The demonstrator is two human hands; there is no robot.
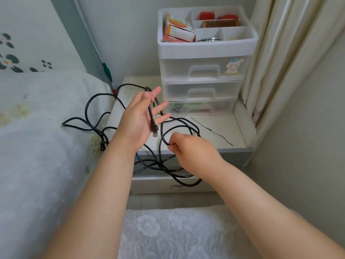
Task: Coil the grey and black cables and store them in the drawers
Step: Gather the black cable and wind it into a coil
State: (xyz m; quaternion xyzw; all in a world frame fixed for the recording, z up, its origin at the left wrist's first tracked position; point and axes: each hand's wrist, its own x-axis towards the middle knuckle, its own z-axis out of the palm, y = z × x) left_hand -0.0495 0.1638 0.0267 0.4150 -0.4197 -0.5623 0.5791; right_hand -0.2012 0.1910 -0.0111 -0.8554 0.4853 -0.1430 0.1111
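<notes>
Black cable (179, 128): I'm holding its plug end across my open-fingered left hand (141, 116), while my right hand (186, 148) is pinching a loop.

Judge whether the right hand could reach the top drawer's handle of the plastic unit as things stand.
Probably yes: nothing blocks the top drawer's handle, but the right hand is pinching the black cable, so it must let go first.
</notes>
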